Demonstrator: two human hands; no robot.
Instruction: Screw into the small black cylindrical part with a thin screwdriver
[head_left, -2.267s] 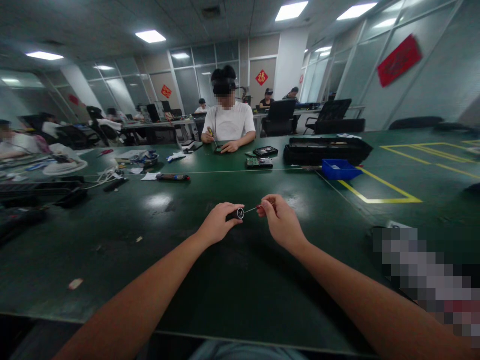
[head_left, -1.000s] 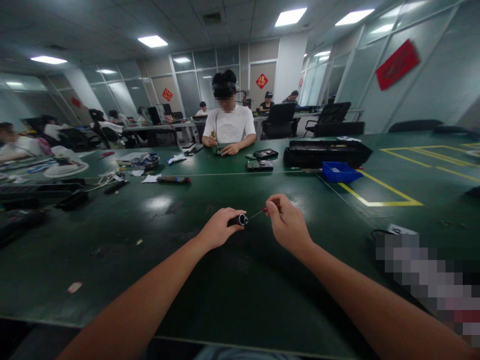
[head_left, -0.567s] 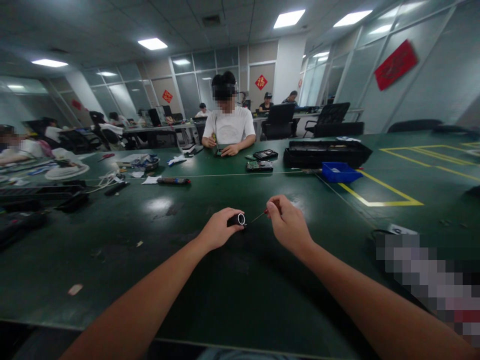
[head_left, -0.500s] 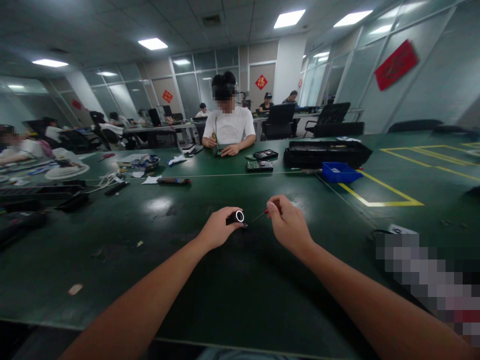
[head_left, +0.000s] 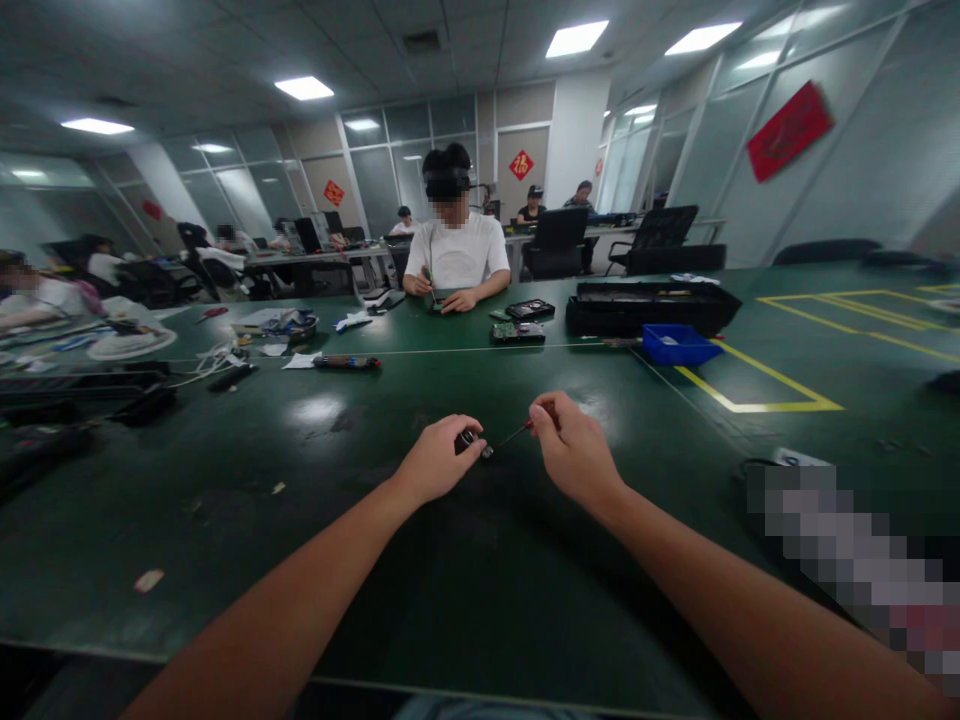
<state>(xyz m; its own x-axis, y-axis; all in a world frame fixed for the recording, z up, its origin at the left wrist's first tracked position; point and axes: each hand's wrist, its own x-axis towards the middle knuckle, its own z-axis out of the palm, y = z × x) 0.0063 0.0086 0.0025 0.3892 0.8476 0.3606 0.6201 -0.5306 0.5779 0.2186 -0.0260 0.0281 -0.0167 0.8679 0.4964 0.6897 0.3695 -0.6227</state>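
My left hand (head_left: 437, 460) is closed around a small black cylindrical part (head_left: 468, 439) with a shiny ring at its end, held just above the green table (head_left: 450, 580). My right hand (head_left: 574, 450) pinches a thin screwdriver (head_left: 516, 433) with a red handle, whose metal tip points left at the end of the cylinder. The two hands are close together over the middle of the table. Most of the cylinder is hidden by my left fingers.
A person in a white shirt (head_left: 457, 250) works across the table, with circuit boards (head_left: 519, 330) beside them. A long black case (head_left: 649, 305) and a blue bin (head_left: 681, 343) lie at the right. Cables and tools (head_left: 217, 362) clutter the left. Yellow tape lines (head_left: 757, 385) mark the right.
My left hand has turned the cylinder, so its bright ring end now shows less. The screwdriver tip stays at that end. Both hands have kept nearly the same place.
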